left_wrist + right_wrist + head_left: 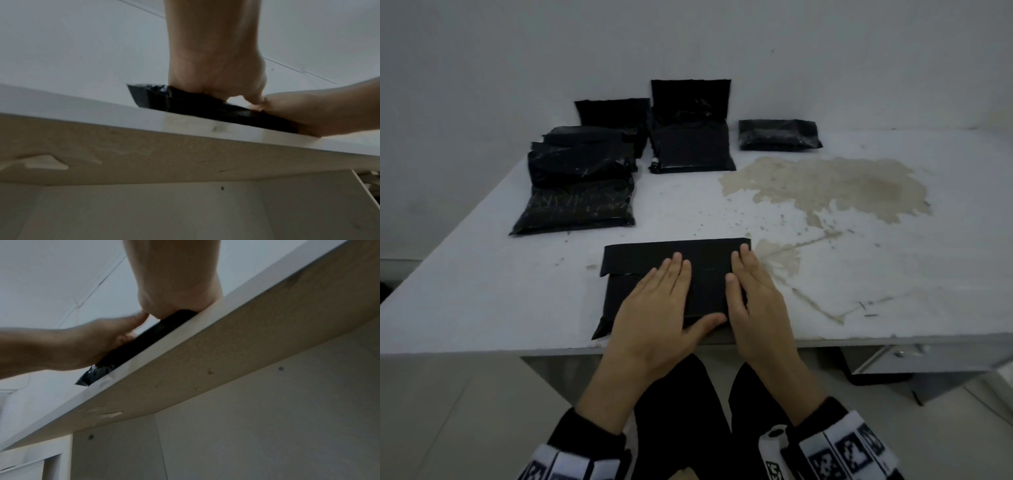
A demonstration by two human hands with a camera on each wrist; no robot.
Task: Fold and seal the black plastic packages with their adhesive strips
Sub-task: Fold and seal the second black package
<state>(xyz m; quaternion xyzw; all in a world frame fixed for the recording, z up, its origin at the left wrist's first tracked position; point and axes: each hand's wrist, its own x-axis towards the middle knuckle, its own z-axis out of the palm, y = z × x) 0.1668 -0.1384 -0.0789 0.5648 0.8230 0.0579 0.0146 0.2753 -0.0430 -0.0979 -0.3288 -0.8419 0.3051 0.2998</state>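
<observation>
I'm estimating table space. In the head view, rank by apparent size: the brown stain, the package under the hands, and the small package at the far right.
1. brown stain
2. package under the hands, nearest the camera, so its true size is unsure
3. small far-right package, farthest away

Left hand and right hand press flat.

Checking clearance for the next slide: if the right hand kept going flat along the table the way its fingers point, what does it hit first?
Probably nothing soon. The right hand lies flat on the near package; beyond its folded far edge comes bare stained table, then perhaps the small package by the wall, though depth is unclear.
</observation>
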